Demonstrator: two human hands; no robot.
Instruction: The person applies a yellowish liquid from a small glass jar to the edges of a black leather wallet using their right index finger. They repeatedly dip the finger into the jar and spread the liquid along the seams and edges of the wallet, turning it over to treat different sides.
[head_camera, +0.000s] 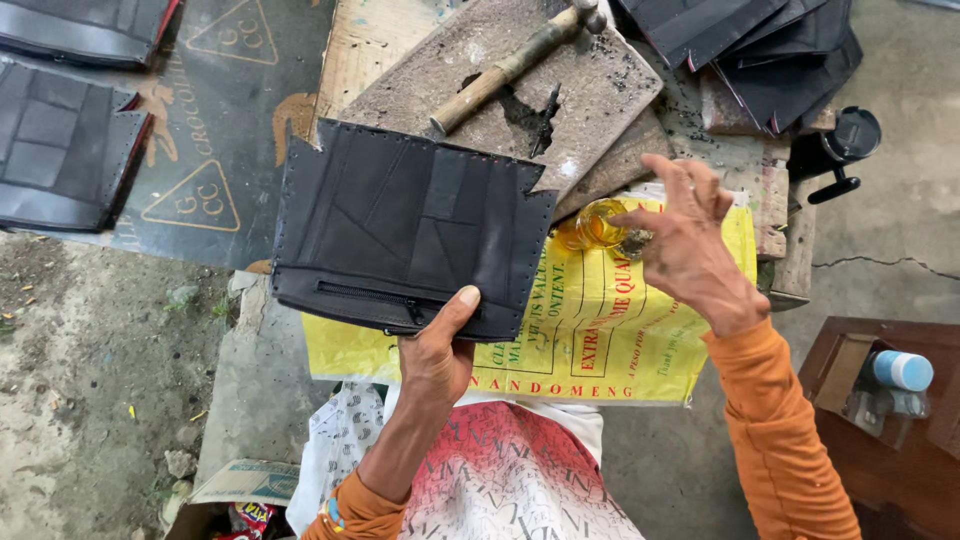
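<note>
Black leather panel (400, 225) with zipper, stitched edges, held up centre, pinched at near edge by left hand (437, 350). Right hand (685, 245) fingers spread, loosely over amber-liquid jar (598, 222) on yellow sack (600, 320). Hammer (510, 65) far.

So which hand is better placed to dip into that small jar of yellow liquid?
Right. The right hand has its fingers at the jar, while the left hand is holding up the black leather piece.
</note>
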